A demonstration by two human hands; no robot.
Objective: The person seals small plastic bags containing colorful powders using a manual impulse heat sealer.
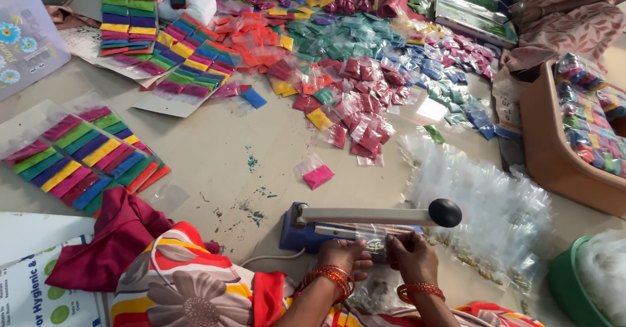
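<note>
Left hand (343,252) and right hand (412,254): both pinch one small clear pouch (376,243) under blue heat sealer (365,221), lever arm raised; pink packet (317,176) nearby on floor

A blue heat sealer (306,236) carries a grey arm with a black knob (445,212). At ten o'clock, sachet strips (85,157) run pink, green, purple, yellow, blue. A pink sachet (317,176) lies at twelve; orange bangles (332,278) show.

Glossy clear plastic pouch (375,243) under the sealer's (326,226) matt metal arm, glossy black knob at its end.
</note>
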